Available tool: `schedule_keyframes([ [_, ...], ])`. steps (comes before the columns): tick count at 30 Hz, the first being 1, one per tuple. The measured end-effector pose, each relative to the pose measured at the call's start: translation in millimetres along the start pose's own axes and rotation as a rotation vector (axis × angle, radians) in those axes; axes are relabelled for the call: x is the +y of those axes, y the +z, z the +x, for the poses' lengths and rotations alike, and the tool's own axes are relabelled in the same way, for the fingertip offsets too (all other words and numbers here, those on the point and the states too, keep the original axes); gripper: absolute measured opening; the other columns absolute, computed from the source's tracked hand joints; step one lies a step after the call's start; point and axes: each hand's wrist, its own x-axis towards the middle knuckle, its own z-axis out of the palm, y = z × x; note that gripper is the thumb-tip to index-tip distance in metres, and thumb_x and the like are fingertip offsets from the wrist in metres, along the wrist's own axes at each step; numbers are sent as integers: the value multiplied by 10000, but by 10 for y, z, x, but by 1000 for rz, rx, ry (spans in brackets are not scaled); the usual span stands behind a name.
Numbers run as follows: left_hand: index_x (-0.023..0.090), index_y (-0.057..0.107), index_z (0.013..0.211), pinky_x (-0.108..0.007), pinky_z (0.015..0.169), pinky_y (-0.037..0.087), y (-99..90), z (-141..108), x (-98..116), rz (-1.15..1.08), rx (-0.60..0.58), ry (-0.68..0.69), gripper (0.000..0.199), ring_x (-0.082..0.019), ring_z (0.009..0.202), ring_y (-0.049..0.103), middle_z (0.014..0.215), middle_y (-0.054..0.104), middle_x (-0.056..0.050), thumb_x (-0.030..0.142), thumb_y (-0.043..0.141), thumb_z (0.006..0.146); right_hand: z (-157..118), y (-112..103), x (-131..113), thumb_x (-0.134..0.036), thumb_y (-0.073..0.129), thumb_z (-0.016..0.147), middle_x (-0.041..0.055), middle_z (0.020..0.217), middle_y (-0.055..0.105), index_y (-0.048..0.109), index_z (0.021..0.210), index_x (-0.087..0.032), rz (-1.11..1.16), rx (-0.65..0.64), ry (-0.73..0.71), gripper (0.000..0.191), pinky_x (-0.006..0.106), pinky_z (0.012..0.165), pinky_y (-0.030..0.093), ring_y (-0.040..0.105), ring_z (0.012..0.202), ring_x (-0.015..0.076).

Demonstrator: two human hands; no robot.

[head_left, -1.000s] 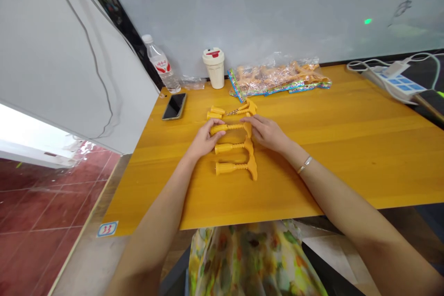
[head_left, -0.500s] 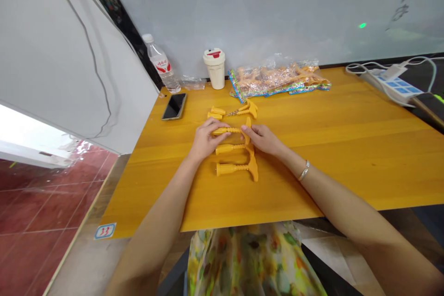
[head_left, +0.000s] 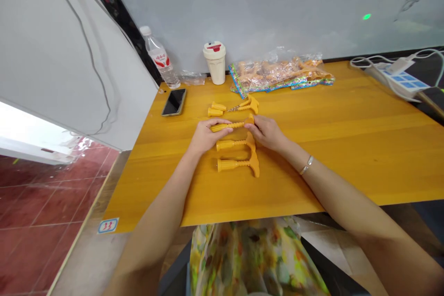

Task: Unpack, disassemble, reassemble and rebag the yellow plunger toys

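Observation:
Between my hands lies a yellow T-handled screw peg (head_left: 237,125), held sideways just over the table. My left hand (head_left: 204,135) pinches its ribbed sleeve end at the left, thumb below and fingers above. At the other end my right hand (head_left: 268,132) grips the T-shaped handle, partly covering it. Nearer to me are two similar pegs, an upper one (head_left: 231,144) and a lower one (head_left: 236,164), each with a sleeve on its shaft. Beyond my hands sits another T-handled piece (head_left: 250,104) with a bare metal spiral, beside two loose yellow sleeves (head_left: 215,112).
Along the back of the wooden table (head_left: 329,148) stand a water bottle (head_left: 161,60) and a lidded cup (head_left: 216,64). Clear bags of orange-yellow pieces (head_left: 280,74) lie to their right. A phone (head_left: 174,102) rests at left, a power strip (head_left: 402,78) at far right.
The handle has turned in my right hand and now looks shorter; my right fingers have closed further round it. My left hand keeps its hold on the sleeve. The view has shifted slightly.

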Motion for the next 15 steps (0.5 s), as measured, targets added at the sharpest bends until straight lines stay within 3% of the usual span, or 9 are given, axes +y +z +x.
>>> schedule_keyframes([
  [7,232,790,924,-371,922,568,112,-31,101,133,104,220,160,-209,918,738,962,805,-41,358,778,827,13,1,-98,-814,279,934,-32,557,353,604,711,-193,406,-52,334,736,274,558,324,383,559,134],
  [9,227,790,913,-363,917,568,115,-23,78,126,100,208,149,-207,914,740,956,806,-39,345,779,822,18,4,-83,-770,227,971,-5,620,449,663,822,-183,359,-23,313,746,283,608,383,454,620,155],
  [11,217,791,908,-357,913,571,95,-12,35,96,113,163,151,-207,908,745,951,808,-38,329,784,807,11,-7,-58,-644,178,1034,39,771,563,686,1097,-184,227,55,227,688,311,706,444,535,740,189],
  [13,208,792,905,-354,919,571,63,-5,-8,67,137,117,159,-210,909,748,947,810,-38,319,791,791,-4,-33,-30,-493,207,1065,82,957,621,584,1366,-203,53,86,107,563,338,795,468,576,846,209],
  [15,204,791,906,-356,926,571,37,-6,-33,61,145,85,170,-214,914,748,950,810,-39,321,796,782,-19,-59,-3,-403,302,1052,112,1089,626,538,1438,-211,-95,44,5,491,347,848,466,583,904,216],
])
